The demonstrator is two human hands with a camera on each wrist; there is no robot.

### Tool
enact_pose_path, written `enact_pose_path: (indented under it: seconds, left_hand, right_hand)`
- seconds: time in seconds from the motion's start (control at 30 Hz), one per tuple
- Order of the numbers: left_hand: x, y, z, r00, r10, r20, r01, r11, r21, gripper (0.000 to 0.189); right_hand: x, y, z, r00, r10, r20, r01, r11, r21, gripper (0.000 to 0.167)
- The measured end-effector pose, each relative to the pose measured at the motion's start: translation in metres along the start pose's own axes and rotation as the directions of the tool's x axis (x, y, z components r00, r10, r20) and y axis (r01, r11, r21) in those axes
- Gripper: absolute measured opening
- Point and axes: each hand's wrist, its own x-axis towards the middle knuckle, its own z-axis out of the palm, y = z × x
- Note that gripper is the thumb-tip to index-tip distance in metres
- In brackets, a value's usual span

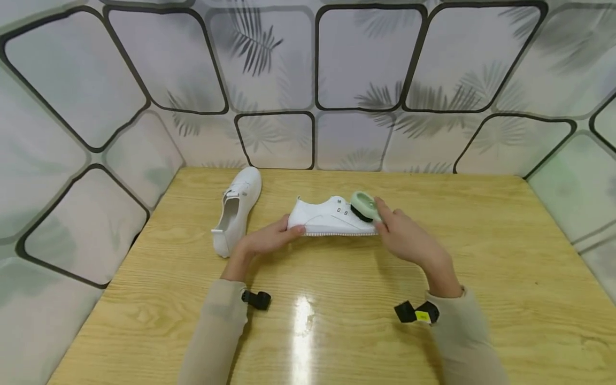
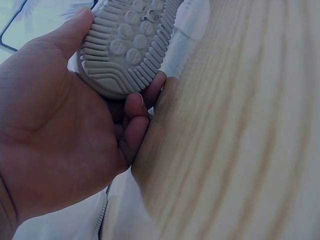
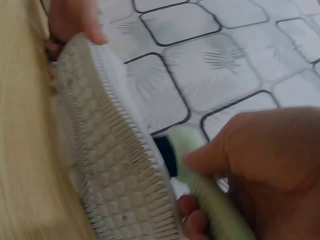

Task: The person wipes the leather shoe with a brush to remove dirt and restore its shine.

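A white shoe (image 1: 320, 218) is held up over the table, its toe toward the right and its ridged sole (image 3: 107, 150) facing the wearer. My left hand (image 1: 269, 237) grips the heel end, thumb on the sole's edge and fingers curled behind, as the left wrist view shows. In my right hand (image 1: 406, 232) is a pale green brush (image 1: 366, 204) with dark bristles (image 3: 166, 155). Its bristles press on the shoe's upper near the laces and toe. The right wrist view has the thumb along the brush's handle and fingers curled under it.
A second white shoe (image 1: 239, 206) lies at the left on the wooden table (image 1: 337, 321), toe pointing away, close beside my left hand. Patterned fabric walls (image 1: 356, 139) stand along the table's back and sides. Dark wrist cameras (image 1: 260, 300) sit at both sleeves.
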Motion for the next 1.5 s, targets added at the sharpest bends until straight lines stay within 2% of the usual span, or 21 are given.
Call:
enact_pose_path:
  seconds: [0.13, 0.2, 0.3, 0.37, 0.47, 0.57, 0.67, 0.73, 0.87, 0.97, 1.1, 1.2, 1.33, 1.43, 1.5]
  left_hand:
    - [0.002, 0.002, 0.001, 1.0, -0.007, 0.003, 0.007, 1.0, 0.002, 0.067]
    - [0.004, 0.003, 0.001, 1.0, 0.0, 0.015, 0.0, 1.0, 0.0, 0.067]
    - [0.005, 0.006, 0.001, 1.0, 0.007, 0.023, -0.007, 1.0, -0.009, 0.067]
    - [0.004, 0.006, 0.0, 1.0, 0.005, 0.019, -0.005, 1.0, -0.013, 0.065]
    - [0.003, 0.006, 0.0, 1.0, 0.001, 0.013, -0.001, 1.0, -0.016, 0.062]
    - [0.004, 0.005, 0.002, 1.0, 0.016, 0.026, -0.015, 1.0, -0.023, 0.062]
    - [0.005, 0.006, 0.004, 0.999, 0.018, 0.039, -0.017, 0.999, -0.029, 0.066]
    - [0.006, 0.007, 0.004, 0.999, 0.014, 0.033, -0.013, 0.999, -0.031, 0.067]
    - [0.003, 0.006, 0.002, 1.0, -0.011, 0.008, 0.012, 1.0, -0.026, 0.063]
    - [0.001, 0.004, 0.0, 1.0, -0.008, 0.009, 0.008, 1.0, -0.023, 0.062]
    - [0.0, 0.003, -0.001, 1.0, 0.011, 0.019, -0.01, 1.0, -0.024, 0.064]
    - [-0.002, 0.003, -0.002, 1.0, 0.0, 0.008, 0.0, 1.0, -0.026, 0.064]
    - [-0.004, 0.002, -0.002, 1.0, -0.015, -0.004, 0.015, 1.0, -0.027, 0.062]
    - [-0.003, 0.002, -0.001, 1.0, -0.002, 0.008, 0.002, 0.999, -0.032, 0.063]
    - [-0.003, 0.002, -0.001, 1.0, 0.004, 0.017, -0.003, 0.999, -0.036, 0.064]
  right_hand:
    - [-0.003, 0.011, -0.006, 0.995, -0.076, 0.057, 0.071, 0.993, 0.095, 0.059]
    - [-0.012, 0.019, -0.016, 0.993, -0.084, 0.081, 0.076, 0.992, 0.105, 0.058]
    - [-0.019, 0.03, -0.026, 0.994, -0.045, 0.097, 0.037, 0.995, 0.09, 0.058]
    - [-0.017, 0.034, -0.026, 0.995, -0.032, 0.095, 0.024, 0.996, 0.09, 0.058]
    - [-0.01, 0.037, -0.022, 0.991, -0.061, 0.117, 0.044, 0.989, 0.138, 0.06]
    - [-0.012, 0.041, -0.024, 0.988, -0.068, 0.135, 0.045, 0.985, 0.164, 0.06]
    - [-0.02, 0.05, -0.031, 0.994, -0.021, 0.108, 0.009, 0.994, 0.112, 0.058]
    - [-0.019, 0.053, -0.031, 0.997, 0.004, 0.082, -0.01, 0.997, 0.074, 0.058]
    - [-0.003, 0.049, -0.022, 0.997, -0.055, 0.047, 0.053, 0.998, 0.036, 0.057]
    - [0.0, 0.043, -0.02, 0.993, -0.107, 0.054, 0.104, 0.993, 0.051, 0.055]
    - [-0.011, 0.046, -0.026, 0.995, -0.081, 0.064, 0.078, 0.996, 0.052, 0.052]
    - [-0.01, 0.045, -0.024, 0.999, -0.047, 0.027, 0.048, 0.998, -0.048, 0.05]
    - [0.003, 0.031, -0.013, 0.998, -0.066, -0.023, 0.061, 0.985, -0.162, 0.05]
    - [0.004, 0.024, -0.013, 0.996, -0.088, -0.02, 0.084, 0.984, -0.16, 0.05]
    - [-0.001, 0.027, -0.017, 0.998, -0.068, -0.002, 0.067, 0.988, -0.136, 0.05]
